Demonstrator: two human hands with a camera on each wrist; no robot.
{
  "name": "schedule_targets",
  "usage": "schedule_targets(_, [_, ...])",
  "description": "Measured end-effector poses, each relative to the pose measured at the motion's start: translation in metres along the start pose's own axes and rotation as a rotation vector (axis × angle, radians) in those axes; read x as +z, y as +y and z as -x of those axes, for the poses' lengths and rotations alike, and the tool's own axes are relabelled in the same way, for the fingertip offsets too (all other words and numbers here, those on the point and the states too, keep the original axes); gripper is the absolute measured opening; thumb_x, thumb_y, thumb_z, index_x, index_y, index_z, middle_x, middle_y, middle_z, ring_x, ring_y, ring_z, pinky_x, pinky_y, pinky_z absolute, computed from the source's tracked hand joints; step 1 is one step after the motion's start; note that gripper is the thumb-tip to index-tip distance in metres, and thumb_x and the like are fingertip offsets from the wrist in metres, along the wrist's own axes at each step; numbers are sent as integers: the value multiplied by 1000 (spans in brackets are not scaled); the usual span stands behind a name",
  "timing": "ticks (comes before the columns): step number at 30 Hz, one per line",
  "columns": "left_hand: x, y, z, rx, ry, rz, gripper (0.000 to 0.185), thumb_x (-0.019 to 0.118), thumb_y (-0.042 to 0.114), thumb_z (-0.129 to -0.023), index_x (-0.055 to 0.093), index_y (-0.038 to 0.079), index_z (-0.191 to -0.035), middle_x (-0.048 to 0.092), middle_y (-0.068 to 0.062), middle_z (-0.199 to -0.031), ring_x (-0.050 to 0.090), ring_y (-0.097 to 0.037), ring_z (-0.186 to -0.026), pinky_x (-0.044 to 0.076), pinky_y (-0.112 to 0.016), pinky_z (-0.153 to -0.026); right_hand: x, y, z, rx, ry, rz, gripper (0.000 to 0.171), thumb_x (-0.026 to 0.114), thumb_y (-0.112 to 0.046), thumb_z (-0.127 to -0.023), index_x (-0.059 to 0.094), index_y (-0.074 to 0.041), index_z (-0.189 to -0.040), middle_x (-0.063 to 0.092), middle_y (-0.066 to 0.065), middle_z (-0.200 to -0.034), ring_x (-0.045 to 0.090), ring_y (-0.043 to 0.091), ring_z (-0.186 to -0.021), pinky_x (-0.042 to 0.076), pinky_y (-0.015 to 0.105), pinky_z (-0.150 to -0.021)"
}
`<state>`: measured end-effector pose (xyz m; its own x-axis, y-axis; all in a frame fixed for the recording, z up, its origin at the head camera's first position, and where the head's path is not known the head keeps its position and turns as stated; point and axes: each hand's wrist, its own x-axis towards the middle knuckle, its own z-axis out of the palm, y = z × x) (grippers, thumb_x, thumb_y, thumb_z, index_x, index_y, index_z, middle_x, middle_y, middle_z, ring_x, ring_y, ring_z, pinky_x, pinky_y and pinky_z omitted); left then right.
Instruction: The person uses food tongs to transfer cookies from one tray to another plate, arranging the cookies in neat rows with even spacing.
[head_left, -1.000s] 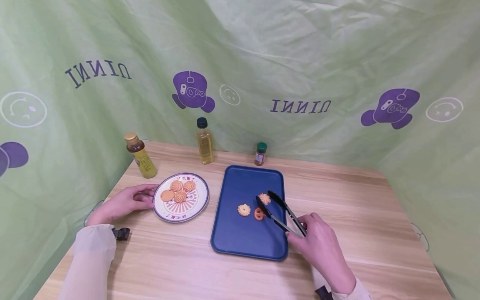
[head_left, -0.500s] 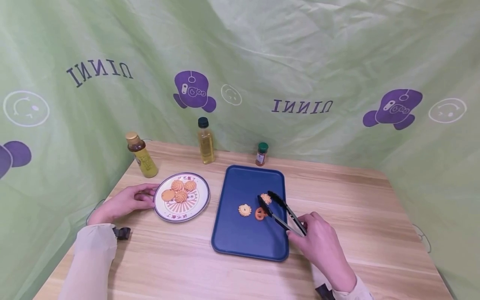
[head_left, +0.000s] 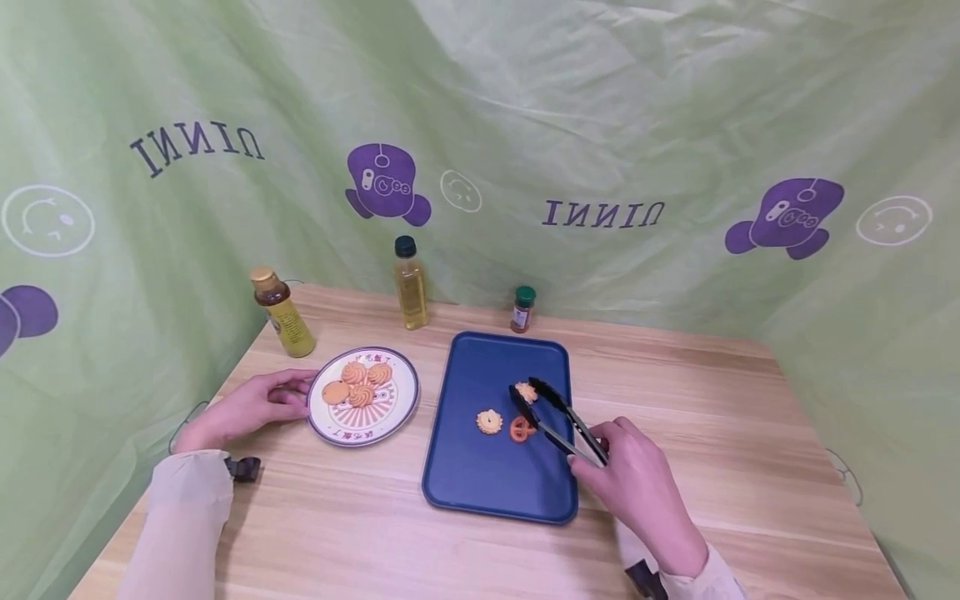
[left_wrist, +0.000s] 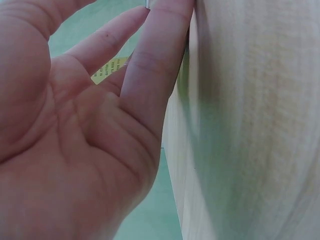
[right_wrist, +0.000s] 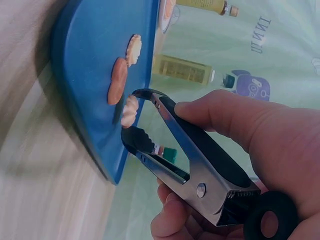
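Note:
My left hand [head_left: 251, 406] holds the left rim of a white plate [head_left: 322, 421] with a dark edge; in the left wrist view its palm and fingers fill much of the frame. Several piped cookies and a round flat biscuit [head_left: 335, 392] lie on the plate. My right hand [head_left: 637, 483] grips black-and-steel tongs [right_wrist: 200, 150], thumb on the upper arm. Between the tong tips is a swirled cookie [right_wrist: 129, 111], close over the blue tray [head_left: 487, 483]. On the tray lie a scalloped cookie [head_left: 489, 421] and a pretzel-shaped biscuit [head_left: 520, 429].
Behind the plate stand a yellow-labelled bottle [head_left: 288, 325] with a tan cap and a dark-capped bottle of yellow liquid [head_left: 412, 292]. A small green-lidded jar [head_left: 522, 312] stands past the tray's far edge. A green printed curtain [head_left: 480, 108] encloses the wooden table [head_left: 337, 517].
The tongs have moved slightly away and left, their tips closer around the swirled cookie, which has shifted a little with them. My left hand and the plate stay in place.

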<state>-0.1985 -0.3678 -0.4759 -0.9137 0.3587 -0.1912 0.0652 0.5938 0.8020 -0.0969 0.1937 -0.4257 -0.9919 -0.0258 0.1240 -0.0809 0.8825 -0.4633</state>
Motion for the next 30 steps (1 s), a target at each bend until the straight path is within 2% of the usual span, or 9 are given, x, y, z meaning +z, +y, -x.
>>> schedule_targets(7, [0, 0, 0, 12, 6, 2, 69, 79, 14, -105, 48, -7, -164, 67, -26, -145, 69, 0, -110, 60, -15, -93, 5, -14, -8, 21, -52, -23, 39, 89, -26, -85, 81, -1, -114, 69, 6, -96, 56, 17, -75, 47, 32, -64])
schedule_targets(12, [0, 0, 0, 8, 3, 20, 70, 79, 14, -105, 48, -8, -163, 67, -27, -145, 69, 0, -110, 60, -15, -93, 10, -29, -13, 1, -62, -26, 40, 89, -26, -85, 81, 0, -114, 70, 7, -98, 58, 17, -77, 49, 32, -65])
schedule_targets(18, [0, 0, 0, 10, 11, 21, 69, 79, 13, -105, 48, -7, -163, 67, -26, -145, 69, 0, -109, 60, -14, -93, 21, -47, -18, -55, -46, -46, 38, 92, -25, -85, 82, 1, -112, 72, 7, -99, 61, 18, -79, 55, 35, -69])
schedule_targets(24, [0, -1, 0, 13, 14, 18, 69, 80, 14, -105, 49, -6, -164, 67, -26, -145, 70, -3, -111, 60, -16, -93, 34, -69, -24, -129, -51, -72, 33, 92, -25, -85, 81, -2, -105, 69, 4, -95, 56, 15, -75, 52, 31, -66])
schedule_targets(30, [1, -3, -1, 19, 20, 8, 69, 80, 14, -105, 50, -6, -163, 68, -26, -145, 70, -2, -111, 60, -15, -93, 51, -93, -28, -184, -74, -102, 37, 91, -26, -85, 82, -2, -111, 70, 3, -97, 57, 15, -76, 55, 31, -68])
